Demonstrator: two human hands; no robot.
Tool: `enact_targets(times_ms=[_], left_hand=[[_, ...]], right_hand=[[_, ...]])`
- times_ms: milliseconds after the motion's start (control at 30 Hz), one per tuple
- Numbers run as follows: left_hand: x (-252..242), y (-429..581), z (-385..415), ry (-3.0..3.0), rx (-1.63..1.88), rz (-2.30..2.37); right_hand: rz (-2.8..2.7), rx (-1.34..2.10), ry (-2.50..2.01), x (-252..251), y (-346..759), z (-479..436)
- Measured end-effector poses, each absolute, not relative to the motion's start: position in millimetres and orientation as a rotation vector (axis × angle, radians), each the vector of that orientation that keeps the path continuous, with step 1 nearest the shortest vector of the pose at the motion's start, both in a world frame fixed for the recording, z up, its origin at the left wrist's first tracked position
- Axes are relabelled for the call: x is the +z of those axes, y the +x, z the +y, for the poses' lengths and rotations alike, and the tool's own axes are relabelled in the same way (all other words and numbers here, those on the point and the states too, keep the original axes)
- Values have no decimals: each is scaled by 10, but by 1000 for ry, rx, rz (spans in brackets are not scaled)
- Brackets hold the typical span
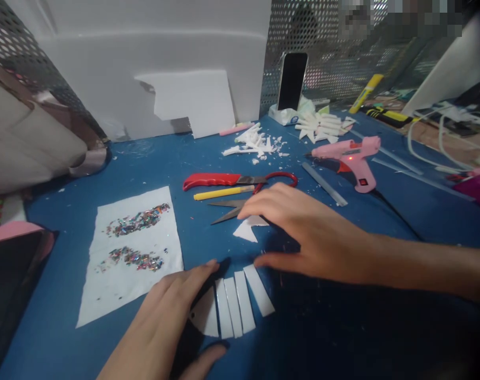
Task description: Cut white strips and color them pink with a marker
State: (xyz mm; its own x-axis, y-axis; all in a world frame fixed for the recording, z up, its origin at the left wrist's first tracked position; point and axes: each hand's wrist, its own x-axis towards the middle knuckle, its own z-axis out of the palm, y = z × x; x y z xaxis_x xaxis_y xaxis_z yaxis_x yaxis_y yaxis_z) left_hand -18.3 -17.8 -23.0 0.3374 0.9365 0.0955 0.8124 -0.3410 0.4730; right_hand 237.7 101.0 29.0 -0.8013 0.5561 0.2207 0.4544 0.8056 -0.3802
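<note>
My left hand (162, 322) lies near the front edge with its fingers stretched out flat, resting on a white piece beside several white strips (240, 301) fanned out on the blue table (322, 327). My right hand (303, 232) reaches in from the right, fingers spread and flat. Its fingertips touch a small white scrap (245, 230) and the blades of red-handled scissors (259, 192). Its thumb points toward the top of the strips. Neither hand holds anything.
A white sheet with glitter piles (132, 248) lies at left. Behind the scissors are a red utility knife (218, 181) and a yellow pencil (223, 193). A pink glue gun (348, 158), glue sticks (325, 183), white scraps (255, 143), a phone (292, 80) and foam boards (192, 100) stand farther back.
</note>
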Motion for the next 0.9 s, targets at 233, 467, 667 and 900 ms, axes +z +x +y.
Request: enact_targets(times_ms=[233, 467, 667, 900], left_hand=[[-183, -169, -162, 2311, 483, 1553], [-122, -147, -139, 2337, 491, 1500], [-132, -164, -114, 2412, 499, 1471], [-132, -175, -124, 2446, 546, 1433]], right_hand=[[-2872, 308, -800, 201, 2406, 1138], [-2869, 359, -799, 153, 2396, 1145], [-2836, 448, -828, 183, 2413, 1163], [-2792, 574, -706, 369, 2432, 1172]])
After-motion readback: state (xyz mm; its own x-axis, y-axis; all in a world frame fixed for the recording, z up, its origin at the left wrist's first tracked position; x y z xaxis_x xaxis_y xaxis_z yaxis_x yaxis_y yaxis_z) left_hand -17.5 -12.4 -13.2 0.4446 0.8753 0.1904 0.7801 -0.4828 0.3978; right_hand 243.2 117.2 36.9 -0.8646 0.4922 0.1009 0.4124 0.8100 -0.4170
